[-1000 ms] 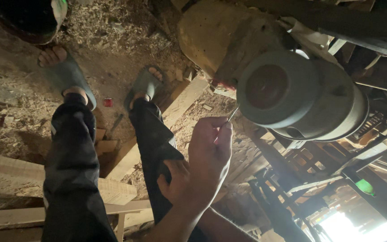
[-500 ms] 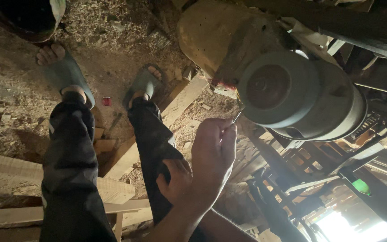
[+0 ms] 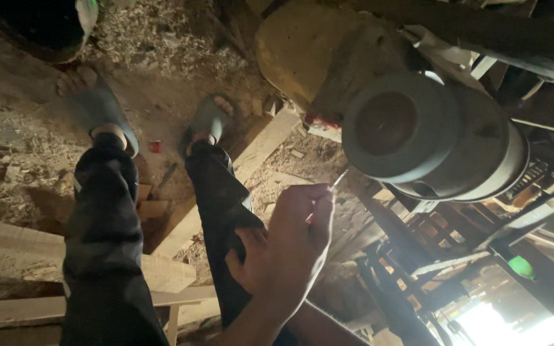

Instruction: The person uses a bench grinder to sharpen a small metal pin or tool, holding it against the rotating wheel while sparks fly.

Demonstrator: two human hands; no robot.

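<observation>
Metal pin (image 3: 338, 180) pinched in right hand (image 3: 288, 247).

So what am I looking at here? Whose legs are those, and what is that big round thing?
This is a single picture from a camera worn on a person's head, looking down. The legs in dark trousers and the grey sandals are the wearer's own, above a sawdust-covered floor with pale wooden planks lying across it. One hand is raised; which hand it is cannot be told. Its fingers pinch a thin, shiny metal pin pointed toward the big round grey metal machine housing but not touching it. No second hand shows. A small red object lies between the feet.
</observation>
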